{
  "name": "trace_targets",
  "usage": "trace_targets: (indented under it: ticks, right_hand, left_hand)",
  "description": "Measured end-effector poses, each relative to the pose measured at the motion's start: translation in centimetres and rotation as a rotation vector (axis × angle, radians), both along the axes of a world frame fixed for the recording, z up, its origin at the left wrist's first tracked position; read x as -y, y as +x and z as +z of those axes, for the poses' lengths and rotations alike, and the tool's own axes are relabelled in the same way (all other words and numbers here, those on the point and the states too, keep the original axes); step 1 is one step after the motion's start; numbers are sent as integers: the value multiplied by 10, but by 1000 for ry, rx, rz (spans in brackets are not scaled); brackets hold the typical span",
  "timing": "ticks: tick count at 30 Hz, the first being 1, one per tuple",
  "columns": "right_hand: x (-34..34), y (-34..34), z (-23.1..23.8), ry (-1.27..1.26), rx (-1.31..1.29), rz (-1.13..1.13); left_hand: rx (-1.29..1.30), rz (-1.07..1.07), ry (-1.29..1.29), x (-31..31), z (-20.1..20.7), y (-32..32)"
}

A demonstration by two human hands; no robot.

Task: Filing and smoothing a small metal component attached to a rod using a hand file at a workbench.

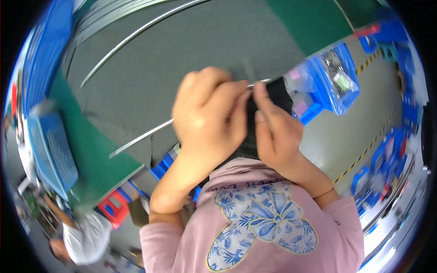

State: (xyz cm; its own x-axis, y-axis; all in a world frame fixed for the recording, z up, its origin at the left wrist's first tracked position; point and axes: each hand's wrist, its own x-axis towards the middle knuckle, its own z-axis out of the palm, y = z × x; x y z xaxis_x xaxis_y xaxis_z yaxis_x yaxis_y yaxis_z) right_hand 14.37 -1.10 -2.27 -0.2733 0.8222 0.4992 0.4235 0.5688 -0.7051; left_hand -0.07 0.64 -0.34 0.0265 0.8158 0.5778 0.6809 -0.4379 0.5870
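My left hand [205,107] is closed around a thin silvery metal strip [143,137], which runs out past its wrist side toward the lower left. At the other side of that fist a short bright end of metal sticks out. There my right hand [278,132] is closed, its fingertips pressed together at this end; what else they hold, if anything, is hidden. Both hands are close together above the near edge of the table. Dark mesh cloth [248,148] shows behind and below them, over my lap.
A grey mat [150,77] on the green table carries a long silvery strip [132,37]. Blue bins [325,88] with bagged small parts stand at the right edge. On the left are a blue basket [52,148], a red stool [114,208] and another person [86,239].
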Motion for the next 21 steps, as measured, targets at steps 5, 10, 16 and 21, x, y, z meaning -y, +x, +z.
trace_targets:
  ticks: [5,10,16,21]
  right_hand:
    - [21,15,-2,-70,358,-67]
    - [6,17,-16,-149,136,-133]
    - [-12,34,-10,-268,259,-166]
    - [4,52,-7,-24,338,-143]
  left_hand:
    - [45,49,-75,2,-6,7]
    - [98,237,46,0,-13,17]
    - [71,184,42,-7,-27,29]
    - [22,156,42,-20,-28,47]
